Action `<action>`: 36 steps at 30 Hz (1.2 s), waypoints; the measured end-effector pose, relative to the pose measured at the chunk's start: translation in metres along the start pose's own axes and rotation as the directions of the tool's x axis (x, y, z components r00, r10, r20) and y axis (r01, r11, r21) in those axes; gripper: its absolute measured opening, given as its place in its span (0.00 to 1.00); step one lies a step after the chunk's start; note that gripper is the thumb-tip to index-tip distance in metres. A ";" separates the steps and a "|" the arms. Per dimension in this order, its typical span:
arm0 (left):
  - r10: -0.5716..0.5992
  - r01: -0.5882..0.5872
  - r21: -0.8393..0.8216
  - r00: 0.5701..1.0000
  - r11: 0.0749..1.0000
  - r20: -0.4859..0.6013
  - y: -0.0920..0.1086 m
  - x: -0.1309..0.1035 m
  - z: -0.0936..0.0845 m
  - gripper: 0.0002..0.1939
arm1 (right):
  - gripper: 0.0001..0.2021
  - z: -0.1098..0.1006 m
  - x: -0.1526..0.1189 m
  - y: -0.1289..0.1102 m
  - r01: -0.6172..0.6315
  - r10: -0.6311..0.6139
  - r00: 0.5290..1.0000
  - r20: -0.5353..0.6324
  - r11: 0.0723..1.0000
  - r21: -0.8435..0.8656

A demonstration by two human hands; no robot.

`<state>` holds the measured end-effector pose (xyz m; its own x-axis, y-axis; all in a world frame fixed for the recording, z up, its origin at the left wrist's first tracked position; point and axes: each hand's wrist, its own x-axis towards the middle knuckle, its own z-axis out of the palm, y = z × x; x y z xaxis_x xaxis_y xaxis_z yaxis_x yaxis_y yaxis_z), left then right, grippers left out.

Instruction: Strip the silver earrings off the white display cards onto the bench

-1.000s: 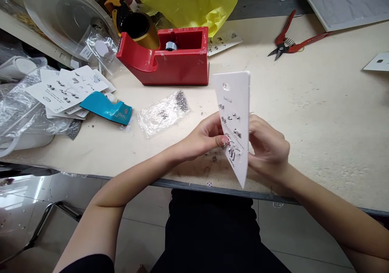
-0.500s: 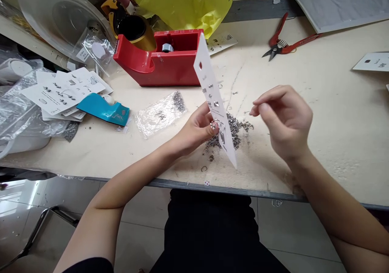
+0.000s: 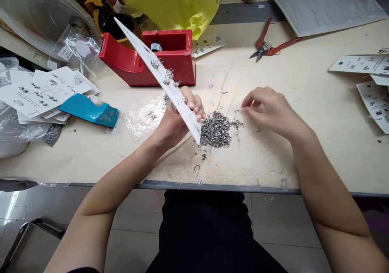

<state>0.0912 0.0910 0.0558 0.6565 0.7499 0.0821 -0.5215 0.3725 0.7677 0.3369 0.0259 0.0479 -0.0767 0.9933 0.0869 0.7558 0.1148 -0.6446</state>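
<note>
My left hand (image 3: 176, 119) is closed on a white earring card (image 3: 146, 56), held tilted above the table and seen nearly edge-on. Small silver pieces and thin posts stick out from the card's upper face. Under its lower end lies a heap of tiny silver metal pieces (image 3: 215, 130), which look like earring backs. To the right of the heap, my right hand (image 3: 267, 110) is low over the table with thumb and fingers drawn together. Whatever sits between those fingertips, if anything, is too small to make out. A thin metal piece (image 3: 237, 111) lies just left of them.
A red tape dispenser (image 3: 164, 68) stands behind the card. At left are stacked earring cards (image 3: 45, 88), a teal tape cutter (image 3: 89, 110) and a clear bag (image 3: 144, 117). Red-handled pruning shears (image 3: 267, 48) lie farther back; more cards (image 3: 358, 64) are at right.
My left hand has tipped the earring card over to the left, from near upright to slanted. My right hand has lowered toward the table beside the heap. The view has shifted slightly right.
</note>
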 end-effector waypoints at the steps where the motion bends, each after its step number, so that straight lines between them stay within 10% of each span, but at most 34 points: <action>1: 0.006 -0.006 0.005 1.000 1.000 -0.003 0.001 0.001 -0.001 0.21 | 0.05 0.002 0.000 0.000 0.031 -0.028 0.997 0.066 0.998 -0.055; 10: -0.056 0.053 -0.045 0.997 0.998 -0.058 0.004 0.003 -0.006 0.20 | 0.09 0.019 0.000 0.008 0.282 -0.265 0.958 0.108 0.936 -0.209; 36: -0.123 0.121 -0.095 0.992 0.988 -0.016 0.002 -0.002 0.000 0.16 | 0.08 0.024 0.000 0.004 0.223 -0.215 0.975 0.058 0.956 -0.192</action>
<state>0.0892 0.0903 0.0576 0.7068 0.7071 -0.0231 -0.4879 0.5109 0.7078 0.3248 0.0264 0.0271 -0.2756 0.9444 0.1793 0.8303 0.3278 -0.4507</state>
